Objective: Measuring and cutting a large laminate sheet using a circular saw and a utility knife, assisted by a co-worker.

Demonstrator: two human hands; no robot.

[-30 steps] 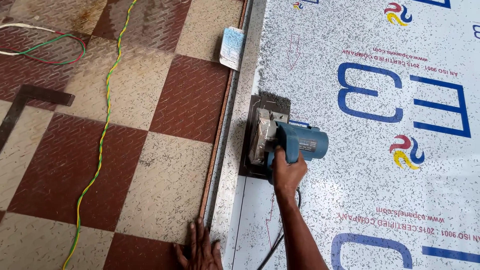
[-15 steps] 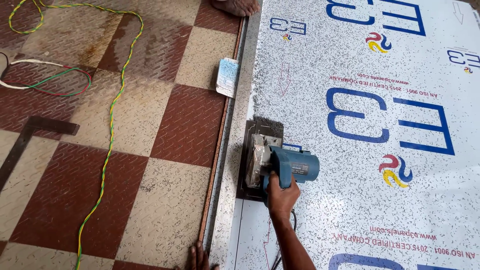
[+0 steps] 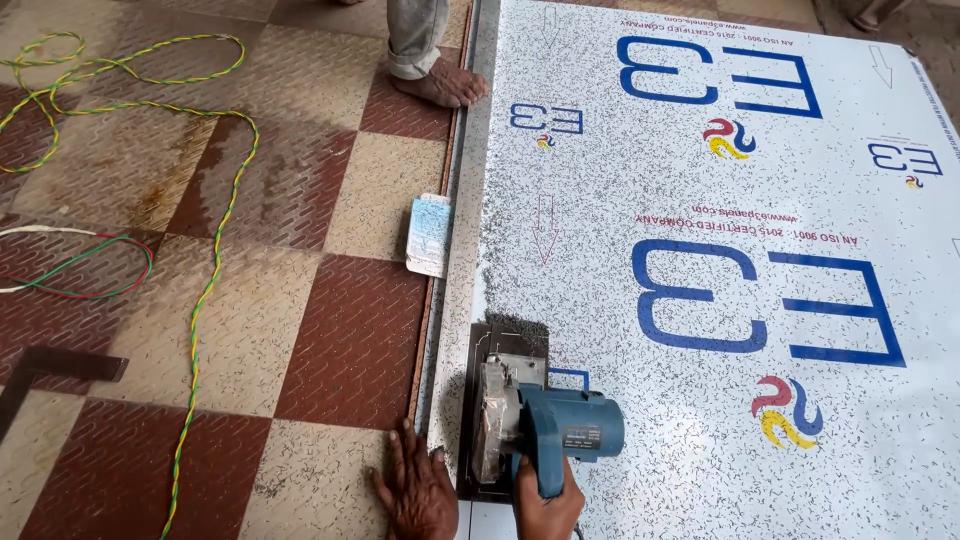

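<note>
- Right hand [image 3: 548,505] grips the blue circular saw [image 3: 540,428] on the white panel [image 3: 700,200], near its left edge
- Left hand [image 3: 418,490] lies flat, fingers spread, on the floor [image 3: 330,340] beside the panel edge

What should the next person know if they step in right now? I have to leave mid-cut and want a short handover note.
Right hand: gripping the handle of the blue circular saw, which sits on the white printed panel near its left edge.
Left hand: flat on the floor tiles, pressing beside the panel's left edge strip.
Done: chips and dust cover the panel; how far the cut runs cannot be told.
Left: the edge ahead of the saw, up toward another person's bare foot at the far end.
Watch: a small card beside the strip, yellow-green cable on the floor.
</note>
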